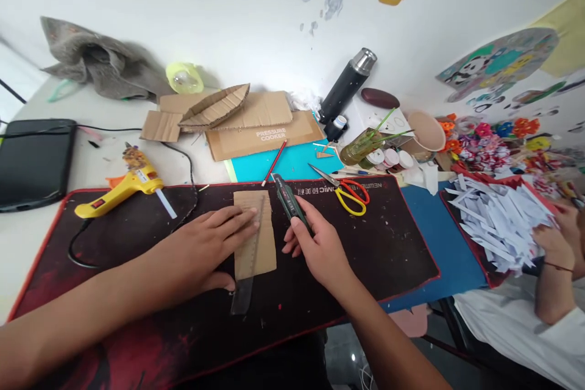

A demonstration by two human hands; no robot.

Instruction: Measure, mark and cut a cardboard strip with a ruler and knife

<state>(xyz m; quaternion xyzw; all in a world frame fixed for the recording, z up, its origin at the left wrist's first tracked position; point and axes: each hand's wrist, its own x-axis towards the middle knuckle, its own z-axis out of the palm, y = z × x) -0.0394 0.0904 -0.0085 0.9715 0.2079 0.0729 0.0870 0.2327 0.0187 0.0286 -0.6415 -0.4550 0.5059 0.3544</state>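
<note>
My left hand [208, 244] lies flat with fingers stretched out, pressing a clear ruler [247, 268] down on a small brown cardboard piece [262, 250] on the dark desk mat [388, 244]. My right hand [317, 247] is closed around a dark green utility knife [289, 198], its tip pointing away from me beside the cardboard's right edge.
A yellow glue gun [121, 186] and black tablet [34, 161] lie to the left. Red-and-yellow scissors [350, 195], a red pencil [274, 163], cardboard sheets [256, 125], a black flask [347, 82] and jars sit beyond. On the right another person's hands [555, 244] handle white paper strips [498, 219].
</note>
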